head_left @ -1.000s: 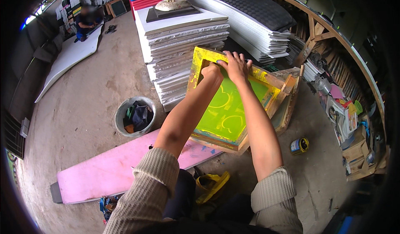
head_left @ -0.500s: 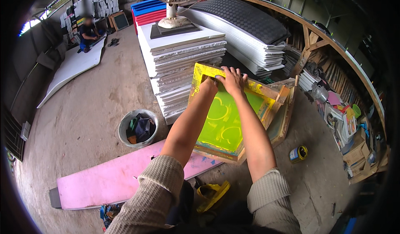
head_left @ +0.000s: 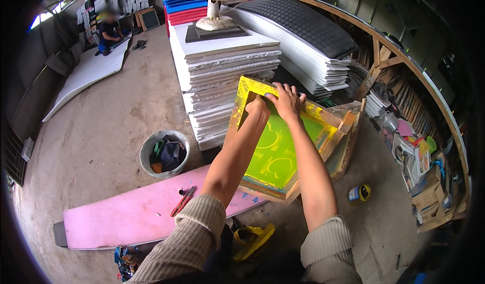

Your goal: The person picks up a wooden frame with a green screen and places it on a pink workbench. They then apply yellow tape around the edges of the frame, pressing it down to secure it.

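A wooden screen-printing frame [head_left: 244, 89], smeared with yellow paint, is tilted in front of me. Its mesh [head_left: 273, 155] is yellow-green with heart-like outlines. My left hand [head_left: 258, 107] is closed like a fist over the mesh's upper left corner; what its fingers hold, if anything, is hidden, though a dark patch shows beside them. On the frame's upper bar lies my right hand [head_left: 287, 102], fingers hooked over the edge and thumb on the inner side. Another wooden frame [head_left: 348, 147] shows behind and to the right.
Tall white sheet stacks [head_left: 227, 74] stand ahead, one bearing a fan [head_left: 214, 21]. At left are a bucket of cloths [head_left: 165, 153] and a pink board [head_left: 116, 218] with a red-handled tool [head_left: 183, 201]. A paint can [head_left: 359, 194] stands right; a person [head_left: 108, 34] sits far left.
My view has shifted slightly, and the red-handled tool on the pink board now shows beside my left forearm. My left fist stays at the frame's upper corner; the right hand keeps its hold.
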The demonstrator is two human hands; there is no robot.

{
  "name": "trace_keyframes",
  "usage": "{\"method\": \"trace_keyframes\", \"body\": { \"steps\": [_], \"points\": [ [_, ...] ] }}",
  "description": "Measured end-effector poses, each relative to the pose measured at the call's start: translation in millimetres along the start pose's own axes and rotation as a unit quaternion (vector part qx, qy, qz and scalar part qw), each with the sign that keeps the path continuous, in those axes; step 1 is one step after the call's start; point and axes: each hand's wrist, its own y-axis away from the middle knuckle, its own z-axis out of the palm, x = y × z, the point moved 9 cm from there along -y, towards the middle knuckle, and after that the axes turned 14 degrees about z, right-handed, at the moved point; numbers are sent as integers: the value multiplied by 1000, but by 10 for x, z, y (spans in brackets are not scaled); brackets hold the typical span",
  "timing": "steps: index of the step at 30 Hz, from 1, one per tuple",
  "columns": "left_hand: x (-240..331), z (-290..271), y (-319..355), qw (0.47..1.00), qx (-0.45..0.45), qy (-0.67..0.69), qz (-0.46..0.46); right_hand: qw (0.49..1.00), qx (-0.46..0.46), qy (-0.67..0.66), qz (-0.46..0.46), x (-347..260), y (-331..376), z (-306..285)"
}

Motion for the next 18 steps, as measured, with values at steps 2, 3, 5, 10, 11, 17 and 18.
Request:
{"method": "trace_keyframes", "body": {
  "steps": [2,3,5,10,11,17,18],
  "points": [
    [-1,-22,-183,998,40,53,-19,1000,-11,-5,-5,-138,11,-6],
    [-48,7,-221,995,58,79,-32,1000,-3,-5,-7,-133,3,-18],
    [-100,-43,-298,988,99,113,-38,1000,1,-8,-10,-168,2,-10],
    [-79,-230,-153,989,137,-33,44,1000,-17,-12,4,-33,3,47],
    [-24,-227,-122,984,111,-112,81,1000,-6,-10,-2,-15,-3,34],
    [77,-203,-81,968,121,-193,109,998,-58,-17,15,-29,-3,76],
    [5,-200,-129,974,120,-176,72,998,-66,-17,17,-25,-21,79]
  ]
}}
